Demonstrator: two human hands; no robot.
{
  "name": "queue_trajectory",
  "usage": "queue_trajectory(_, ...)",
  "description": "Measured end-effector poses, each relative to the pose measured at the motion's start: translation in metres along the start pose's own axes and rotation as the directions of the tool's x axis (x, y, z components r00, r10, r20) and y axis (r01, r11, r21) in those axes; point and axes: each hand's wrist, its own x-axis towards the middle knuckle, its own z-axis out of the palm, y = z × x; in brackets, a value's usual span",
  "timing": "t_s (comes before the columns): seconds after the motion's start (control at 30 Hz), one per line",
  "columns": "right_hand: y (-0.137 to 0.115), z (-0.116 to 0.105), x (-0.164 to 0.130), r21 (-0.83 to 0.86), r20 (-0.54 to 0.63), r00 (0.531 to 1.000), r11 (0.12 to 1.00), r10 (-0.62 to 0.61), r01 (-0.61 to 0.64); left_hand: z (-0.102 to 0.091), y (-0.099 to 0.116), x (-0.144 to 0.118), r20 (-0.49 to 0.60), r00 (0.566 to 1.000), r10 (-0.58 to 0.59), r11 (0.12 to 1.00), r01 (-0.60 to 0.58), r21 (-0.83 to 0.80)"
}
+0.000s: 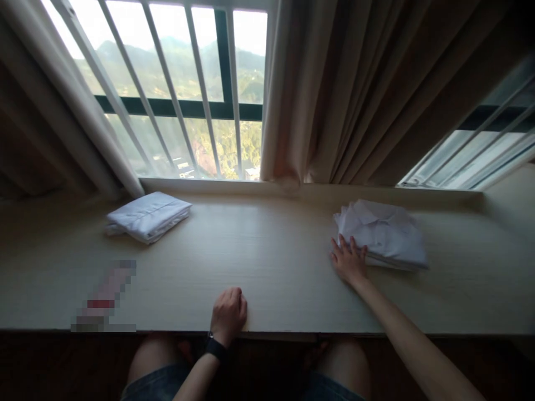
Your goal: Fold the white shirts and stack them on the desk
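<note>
My right hand (350, 260) lies with its fingers spread against the near left edge of a stack of folded white shirts (382, 231). A collar shows on the top shirt, and the layers at the left side look uneven. Close to the front edge of the desk, my left hand (228, 313) rests curled into a loose fist, with nothing visible in it and a dark band on the wrist. Farther back on the left sits a second neatly folded white garment stack (149, 216), away from both hands.
The pale desk (254, 245) runs across the view below barred windows (184, 89) and long curtains (355, 83). A blurred-out pinkish item (106, 292) lies at the front left. My knees are under the desk's front edge.
</note>
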Motion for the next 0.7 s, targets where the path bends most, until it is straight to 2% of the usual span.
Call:
queue_trajectory(0.1, -0.062, 0.009, -0.013, 0.144, 0.050, 0.989, 0.981, -0.140, 0.131, -0.003, 0.004, -0.005, 0.020, 0.999, -0.042, 0.997, 0.043, -0.071)
queue_trajectory(0.2, -0.116, 0.014, -0.019, 0.250, 0.116, 0.985, 0.964, -0.126, 0.094, -0.005, -0.005, -0.003, 0.053, 0.992, -0.117, 0.969, 0.126, -0.212)
queue_trajectory(0.27, -0.136, 0.016, -0.021, 0.268, 0.129, 0.986, 0.961, -0.107, 0.069, -0.013, -0.025, 0.013, 0.042, 0.985, -0.168, 0.944, 0.173, -0.281)
queue_trajectory(0.3, -0.142, 0.017, -0.022, 0.264, 0.125, 0.987, 0.962, -0.101, 0.065, -0.020, -0.040, 0.026, 0.010, 0.981, -0.192, 0.941, 0.187, -0.281)
queue_trajectory(0.37, -0.146, 0.020, -0.023, 0.242, 0.103, 0.990, 0.968, -0.097, 0.070, -0.041, -0.080, 0.064, -0.128, 0.968, -0.216, 0.966, 0.193, -0.175)
queue_trajectory(0.43, -0.145, 0.023, -0.023, 0.215, 0.075, 0.993, 0.974, -0.090, 0.072, -0.067, -0.127, 0.110, -0.252, 0.926, -0.280, 0.959, 0.282, -0.030)
queue_trajectory(0.5, -0.143, 0.025, -0.022, 0.193, 0.048, 0.995, 0.978, -0.084, 0.074, -0.095, -0.175, 0.154, -0.293, 0.894, -0.341, 0.923, 0.378, 0.079)
queue_trajectory(0.57, -0.143, 0.027, -0.021, 0.186, 0.024, 0.996, 0.979, -0.091, 0.085, -0.118, -0.219, 0.189, -0.245, 0.875, -0.417, 0.874, 0.461, 0.157)
queue_trajectory(0.6, -0.143, 0.027, -0.020, 0.187, 0.013, 0.995, 0.978, -0.100, 0.095, -0.127, -0.238, 0.203, -0.182, 0.871, -0.456, 0.856, 0.485, 0.180)
queue_trajectory(0.63, -0.143, 0.028, -0.020, 0.189, 0.003, 0.994, 0.976, -0.108, 0.106, -0.135, -0.255, 0.214, -0.130, 0.852, -0.506, 0.831, 0.523, 0.192)
queue_trajectory(0.7, -0.144, 0.028, -0.019, 0.191, -0.017, 0.993, 0.974, -0.120, 0.121, -0.144, -0.281, 0.229, -0.037, 0.785, -0.618, 0.766, 0.612, 0.197)
